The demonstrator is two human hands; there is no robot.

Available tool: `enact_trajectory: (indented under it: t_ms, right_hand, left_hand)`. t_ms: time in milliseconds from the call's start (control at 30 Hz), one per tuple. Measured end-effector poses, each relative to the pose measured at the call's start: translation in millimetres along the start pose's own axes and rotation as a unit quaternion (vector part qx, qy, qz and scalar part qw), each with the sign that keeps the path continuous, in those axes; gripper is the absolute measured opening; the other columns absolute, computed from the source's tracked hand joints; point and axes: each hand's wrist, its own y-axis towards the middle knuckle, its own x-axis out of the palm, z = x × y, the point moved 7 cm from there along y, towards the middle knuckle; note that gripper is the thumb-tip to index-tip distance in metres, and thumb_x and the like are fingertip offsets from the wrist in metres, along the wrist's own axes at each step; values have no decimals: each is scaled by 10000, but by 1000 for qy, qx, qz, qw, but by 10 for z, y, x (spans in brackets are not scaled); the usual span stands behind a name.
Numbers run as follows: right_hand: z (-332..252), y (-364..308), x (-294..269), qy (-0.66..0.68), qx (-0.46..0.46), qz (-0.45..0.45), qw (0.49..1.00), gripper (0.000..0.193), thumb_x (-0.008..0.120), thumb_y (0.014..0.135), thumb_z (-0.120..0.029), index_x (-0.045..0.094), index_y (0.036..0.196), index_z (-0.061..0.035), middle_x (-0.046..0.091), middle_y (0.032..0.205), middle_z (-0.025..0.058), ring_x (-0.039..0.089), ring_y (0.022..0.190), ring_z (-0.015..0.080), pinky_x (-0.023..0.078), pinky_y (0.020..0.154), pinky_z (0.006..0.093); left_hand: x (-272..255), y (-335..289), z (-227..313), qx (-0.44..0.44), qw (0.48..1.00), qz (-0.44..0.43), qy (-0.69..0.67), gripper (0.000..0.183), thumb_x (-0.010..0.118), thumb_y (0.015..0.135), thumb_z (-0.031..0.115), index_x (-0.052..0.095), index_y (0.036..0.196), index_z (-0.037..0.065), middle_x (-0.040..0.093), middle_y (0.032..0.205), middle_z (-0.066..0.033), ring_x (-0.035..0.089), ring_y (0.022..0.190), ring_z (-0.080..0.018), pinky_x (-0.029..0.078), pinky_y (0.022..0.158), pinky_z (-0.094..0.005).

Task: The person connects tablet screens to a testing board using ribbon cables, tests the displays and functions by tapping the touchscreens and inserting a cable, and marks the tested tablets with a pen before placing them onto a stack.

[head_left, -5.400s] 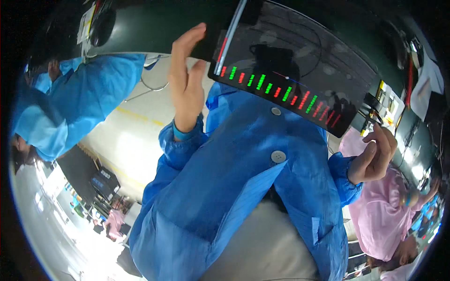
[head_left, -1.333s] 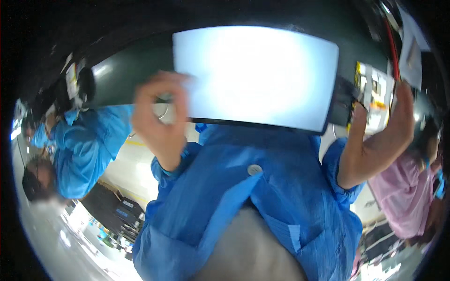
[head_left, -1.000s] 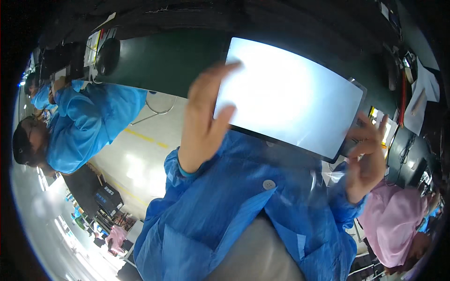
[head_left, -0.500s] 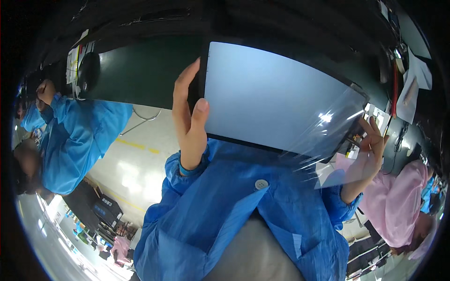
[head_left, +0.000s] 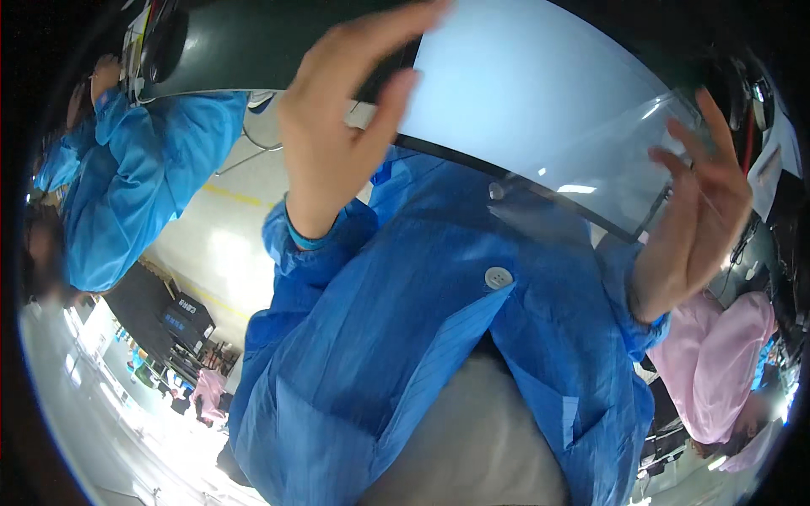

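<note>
A flat display panel point(head_left: 540, 101) with a pale lit screen and a black frame tilts in front of my chest, its top running out of view. My left hand point(head_left: 333, 126) curves around its left edge, fingers and thumb wide apart with a gap between them. The fingertips overlap the upper left corner. A clear protective film point(head_left: 650, 131) shows glare and creases over the panel's right side, partly lifted. By that right edge, my right hand point(head_left: 704, 198) has bent fingers at the film and seems to pinch it; the exact grip is blurred.
A dark green worktop point(head_left: 245, 46) extends to the far left. One person in a blue smock point(head_left: 152, 194) sits at left, another in pink point(head_left: 717, 363) at right. Black crates point(head_left: 186, 320) stand on the floor behind. Papers point(head_left: 772, 181) hang at the far right.
The panel has shifted up and rightward in view. My left hand has come up and inward over its corner, and my right hand has risen along with the film.
</note>
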Motion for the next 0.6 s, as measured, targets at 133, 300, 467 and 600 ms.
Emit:
enact_trajectory:
  t_ms: [133,300,467,600]
  right_hand:
    - [-42,105,408,-31,-53,-51,997,334,522,906,-285,514,1142,-49,493,1281,177,523,1134,305,450,918,416]
    - [-52,12,511,-70,8,-40,997,407,443,944,-175,366,1321,-45,426,1319,217,472,1190,316,379,995,396]
    - [-127,-150,225,-8,-15,28,999,520,507,915,-268,336,1352,-45,416,1329,225,437,1223,358,374,995,435]
    - [-227,-397,78,-120,19,-122,985,665,686,783,-345,408,1312,-52,438,1323,193,440,1211,329,380,955,390]
  left_hand:
    - [234,172,540,234,964,-107,67,475,605,693,-51,636,1111,173,634,1092,-27,592,955,-155,442,774,-282]
    - [253,323,740,255,956,-123,-76,574,647,720,53,515,1254,218,436,1364,-90,446,1214,-283,408,946,-381]
    - [378,642,621,357,915,-130,134,193,720,629,98,633,795,141,464,1320,-133,430,1195,-288,384,913,-409]
    - [314,694,260,7,992,-127,-4,138,707,637,96,576,666,67,559,1145,-141,510,986,-257,360,820,-373]
